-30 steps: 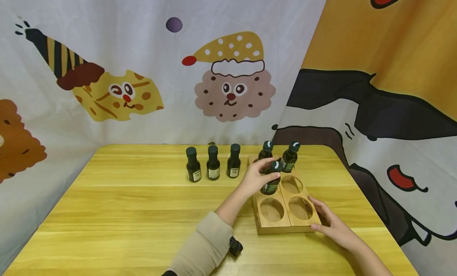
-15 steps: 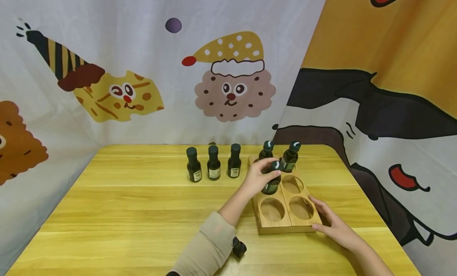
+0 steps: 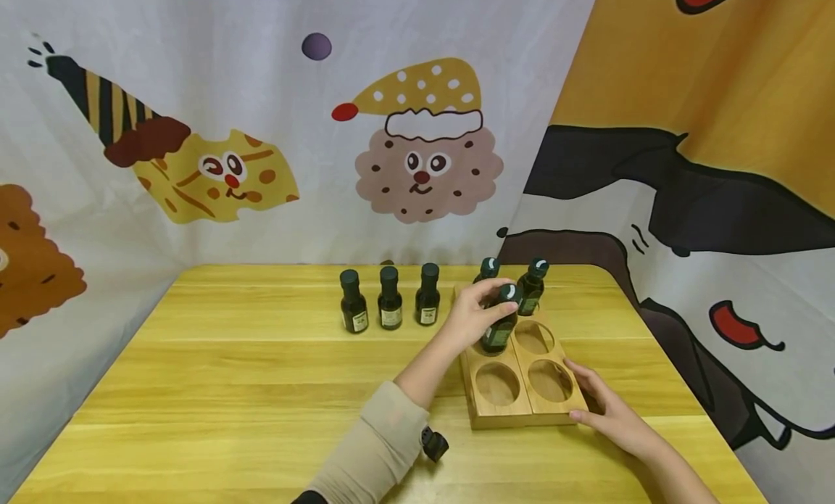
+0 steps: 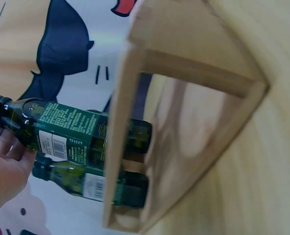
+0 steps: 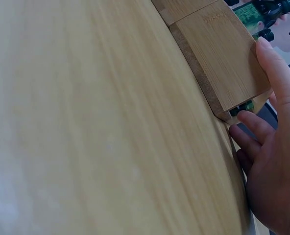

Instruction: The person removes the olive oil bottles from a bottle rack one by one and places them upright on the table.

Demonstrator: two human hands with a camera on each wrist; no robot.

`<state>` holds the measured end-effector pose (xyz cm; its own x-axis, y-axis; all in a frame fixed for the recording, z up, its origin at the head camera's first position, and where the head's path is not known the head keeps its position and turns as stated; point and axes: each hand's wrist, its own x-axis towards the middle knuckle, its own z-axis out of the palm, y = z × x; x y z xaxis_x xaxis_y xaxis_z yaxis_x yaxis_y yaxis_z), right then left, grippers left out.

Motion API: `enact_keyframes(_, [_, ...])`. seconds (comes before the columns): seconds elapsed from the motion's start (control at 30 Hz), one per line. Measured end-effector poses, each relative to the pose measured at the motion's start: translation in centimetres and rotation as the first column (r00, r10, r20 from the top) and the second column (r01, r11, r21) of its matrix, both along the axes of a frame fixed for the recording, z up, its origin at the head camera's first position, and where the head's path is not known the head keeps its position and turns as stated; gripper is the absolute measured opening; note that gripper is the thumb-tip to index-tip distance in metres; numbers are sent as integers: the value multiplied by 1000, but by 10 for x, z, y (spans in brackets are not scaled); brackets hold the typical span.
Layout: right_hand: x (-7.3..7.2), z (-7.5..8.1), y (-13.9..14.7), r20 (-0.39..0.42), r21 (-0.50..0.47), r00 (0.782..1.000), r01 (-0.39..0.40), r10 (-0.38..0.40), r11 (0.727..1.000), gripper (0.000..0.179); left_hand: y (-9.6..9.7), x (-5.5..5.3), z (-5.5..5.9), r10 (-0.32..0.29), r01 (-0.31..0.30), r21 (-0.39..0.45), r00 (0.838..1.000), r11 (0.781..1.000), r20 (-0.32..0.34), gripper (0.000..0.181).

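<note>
My left hand grips a dark green glass bottle by its neck, fingers and thumb around the part just below the cap. The bottle stands nearly upright in the left row of a wooden bottle rack, its lower end within the middle hole. In the left wrist view, the held bottle shows a green label with a barcode. My right hand holds the rack's front right corner, thumb at the front and fingers along the side. Two more capped bottles, including one at the back right, stand in the rack's rear holes.
Three dark bottles, one of them in the middle, stand in a row on the wooden table, left of the rack. Round holes show at the rack's front. A cartoon-printed cloth hangs behind the table.
My left hand has risen slightly with the bottle, whose cap is now a little higher and further right. The right hand and the rack stay in place.
</note>
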<state>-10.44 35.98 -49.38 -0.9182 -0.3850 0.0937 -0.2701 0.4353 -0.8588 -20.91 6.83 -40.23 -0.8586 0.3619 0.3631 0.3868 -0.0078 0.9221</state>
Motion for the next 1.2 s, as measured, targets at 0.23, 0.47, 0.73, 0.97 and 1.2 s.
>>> enact_keyframes(0.23, [0, -2, 1, 12, -13, 1000, -9, 9, 1000, 73, -6, 4, 23, 1, -1, 10, 1000, 1000, -21, 38])
enact_keyframes(0.47, [-1, -3, 0, 7, -12, 1000, -4, 4, 1000, 72, -16, 10, 42, -24, 24, 63, 1000, 998, -1, 37])
enact_keyframes(0.73, [-1, -4, 1, 2, -9, 1000, 1, -1, 1000, 72, -36, 11, 59, -7, 8, 53, 999, 999, -32, 39])
enact_keyframes(0.97, [-1, -3, 1, 6, -12, 1000, -7, 7, 1000, 72, -58, 11, 67, 36, -34, 44, 997, 998, -63, 37])
enact_keyframes(1.2, [-1, -3, 1, 3, -17, 1000, -17, 17, 1000, 71, -80, 13, 70, 71, -72, -2, 995, 997, -63, 38])
